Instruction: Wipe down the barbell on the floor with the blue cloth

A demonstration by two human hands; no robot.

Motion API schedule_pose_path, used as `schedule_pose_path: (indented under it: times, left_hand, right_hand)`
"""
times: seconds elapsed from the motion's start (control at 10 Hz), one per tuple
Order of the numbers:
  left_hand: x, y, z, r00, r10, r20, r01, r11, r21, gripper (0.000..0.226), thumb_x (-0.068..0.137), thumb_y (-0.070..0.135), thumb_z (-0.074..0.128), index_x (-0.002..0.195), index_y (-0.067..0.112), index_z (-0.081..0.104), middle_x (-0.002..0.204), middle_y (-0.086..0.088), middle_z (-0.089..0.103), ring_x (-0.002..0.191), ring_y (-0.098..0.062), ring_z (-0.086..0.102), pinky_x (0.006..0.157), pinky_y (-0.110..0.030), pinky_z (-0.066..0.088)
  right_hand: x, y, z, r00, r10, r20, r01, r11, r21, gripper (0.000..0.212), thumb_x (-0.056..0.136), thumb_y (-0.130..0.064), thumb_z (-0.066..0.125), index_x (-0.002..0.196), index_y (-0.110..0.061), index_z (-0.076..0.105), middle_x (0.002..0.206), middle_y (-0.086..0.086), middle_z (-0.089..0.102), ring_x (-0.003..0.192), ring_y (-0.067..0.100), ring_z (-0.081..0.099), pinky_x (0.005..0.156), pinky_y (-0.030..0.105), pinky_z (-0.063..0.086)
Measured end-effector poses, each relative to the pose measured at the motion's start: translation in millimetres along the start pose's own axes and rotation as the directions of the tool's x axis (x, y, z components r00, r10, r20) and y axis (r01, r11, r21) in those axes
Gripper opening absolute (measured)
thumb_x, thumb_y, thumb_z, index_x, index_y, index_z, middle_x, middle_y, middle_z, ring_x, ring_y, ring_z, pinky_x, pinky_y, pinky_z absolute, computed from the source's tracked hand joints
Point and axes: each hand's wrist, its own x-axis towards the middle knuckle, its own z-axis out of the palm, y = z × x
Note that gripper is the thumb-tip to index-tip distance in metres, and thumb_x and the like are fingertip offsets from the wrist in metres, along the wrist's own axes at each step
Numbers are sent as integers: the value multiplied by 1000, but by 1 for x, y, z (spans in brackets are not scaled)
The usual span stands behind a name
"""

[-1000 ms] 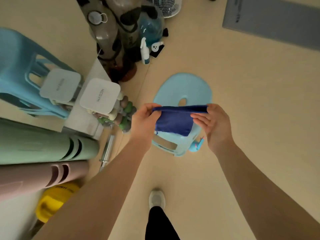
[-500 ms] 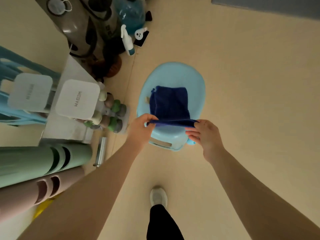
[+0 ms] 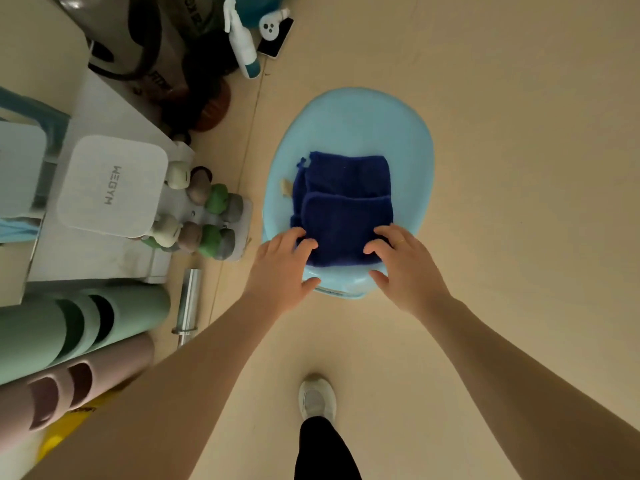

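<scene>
The dark blue cloth (image 3: 343, 206) lies folded flat on the seat of a light blue plastic stool (image 3: 356, 119). My left hand (image 3: 284, 268) rests at the cloth's near left corner, fingers spread and fingertips touching it. At the near right corner is my right hand (image 3: 405, 268), its fingers also apart and laid on the cloth's edge. Neither hand pinches the fabric. A steel end of the barbell (image 3: 188, 301) shows on the floor left of my left forearm; the rest of it is hidden.
Rolled green mat (image 3: 69, 327) and pink mat (image 3: 69, 393) lie at the left. A white rack (image 3: 110, 187) with small coloured dumbbells (image 3: 211, 216) stands beside the stool. A spray bottle (image 3: 242, 43) and dark equipment sit farther back. My shoe (image 3: 317, 398) is on bare floor.
The cloth went from hanging between my hands to lying folded on the stool. Both hands let go of its edge and now rest spread on it.
</scene>
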Motion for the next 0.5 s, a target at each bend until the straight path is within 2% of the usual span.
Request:
schedule_pose_path:
  times: [0.1,0.2,0.3,0.4,0.5]
  left_hand:
    - [5,-5,-2,999,20,-49,-17,998,55,32,86,22,62,117,15,59,126,-7,54,113,-31,52,90,-41,42]
    - [29,-1,-30,987,-102,-123,78,980,-183,23,92,19,52,113,11,59,112,-9,60,98,-29,58,78,-36,44]
    - [51,2,-56,946,-273,-175,169,875,-453,25,92,17,53,115,11,58,107,-11,64,93,-29,61,80,-32,45]
    - [71,3,-72,901,-411,-137,249,750,-612,40,93,15,49,133,14,44,131,-8,52,106,-24,58,87,-26,42]
    - [61,1,-64,925,-373,-75,287,813,-507,43,92,12,49,134,12,44,138,-9,44,111,-25,55,93,-29,41]
  right_hand:
    - [7,3,-4,995,-91,-50,88,995,-56,29,68,4,65,93,-10,64,108,12,62,103,36,57,75,44,52]
    - [31,2,-28,996,9,-91,-3,998,65,23,78,-5,54,99,-13,62,91,11,66,86,35,59,71,40,47]
    - [52,4,-50,961,236,-146,-177,926,334,26,85,-12,51,110,-14,57,90,7,64,82,30,59,75,37,47]
    - [74,0,-69,883,407,-233,-242,821,518,38,88,-10,50,125,-9,47,115,9,55,98,29,56,89,36,42]
    - [69,-13,-64,881,418,-220,-307,861,406,41,88,-8,49,129,-7,44,132,13,46,115,32,48,97,37,38]
